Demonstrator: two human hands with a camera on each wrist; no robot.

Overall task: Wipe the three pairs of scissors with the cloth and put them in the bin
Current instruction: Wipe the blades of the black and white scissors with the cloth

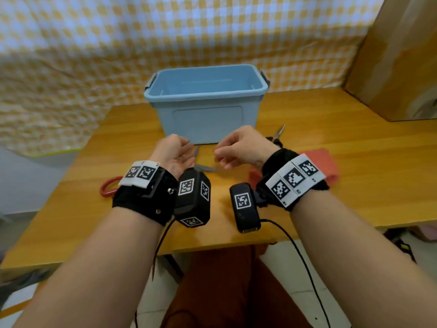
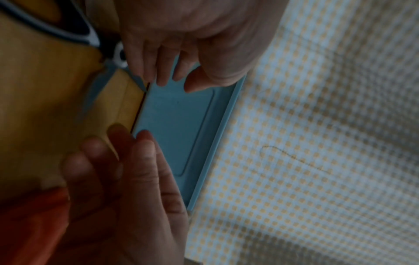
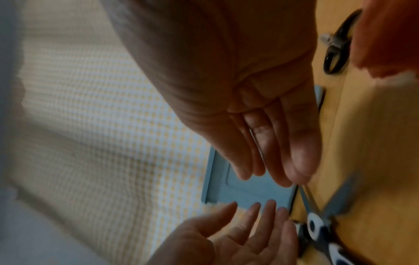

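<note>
A pair of scissors with a blue and white handle (image 3: 317,226) lies on the table with its blades (image 1: 204,167) spread, between my hands and in front of the blue bin (image 1: 205,119). My left hand (image 1: 176,153) hovers palm up, fingers relaxed, holding nothing. My right hand (image 1: 236,150) hangs over the blades with loosely bent fingers and holds nothing. Its fingertips (image 3: 299,172) are close to one blade tip; I cannot tell if they touch. Black scissors (image 1: 277,134) lie behind my right hand. A red scissor handle (image 1: 107,187) shows left of my left wrist. The orange-red cloth (image 1: 319,159) lies under my right wrist.
The wooden table (image 1: 354,176) has its front edge near my forearms. A yellow checked cloth (image 1: 71,67) hangs behind and to the left. A cardboard panel (image 1: 397,55) stands at the back right. The bin's inside looks bare.
</note>
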